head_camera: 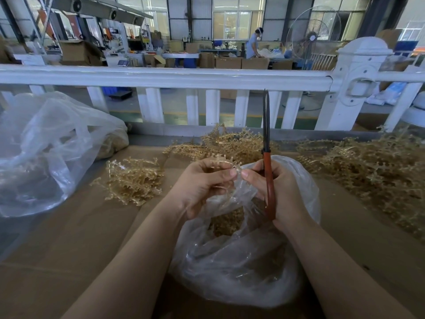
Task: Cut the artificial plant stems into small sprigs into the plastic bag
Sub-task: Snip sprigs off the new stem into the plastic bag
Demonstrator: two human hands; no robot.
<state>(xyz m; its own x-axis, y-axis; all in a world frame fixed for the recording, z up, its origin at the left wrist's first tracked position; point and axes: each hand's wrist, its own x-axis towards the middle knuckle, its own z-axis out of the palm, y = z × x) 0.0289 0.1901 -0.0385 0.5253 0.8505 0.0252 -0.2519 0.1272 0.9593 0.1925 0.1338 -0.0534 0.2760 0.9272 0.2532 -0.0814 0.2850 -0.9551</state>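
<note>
My left hand [202,183] pinches a pale golden plastic stem [226,161] above the mouth of a clear plastic bag [241,256]. Cut sprigs [226,223] lie inside that bag. My right hand [276,194] grips red-handled scissors [266,157], their dark blades closed and pointing straight up. Its fingertips also meet the stem near my left thumb. Uncut golden stems lie in piles on the cardboard: one at the left [133,180], one behind my hands [230,143], a large heap at the right [377,166].
A second, larger clear bag [46,153] with some sprigs sits at the far left. Brown cardboard [69,238] covers the table. A white railing [165,79] runs along the far edge. Beyond it are boxes, a standing fan [312,38] and a person at a workbench.
</note>
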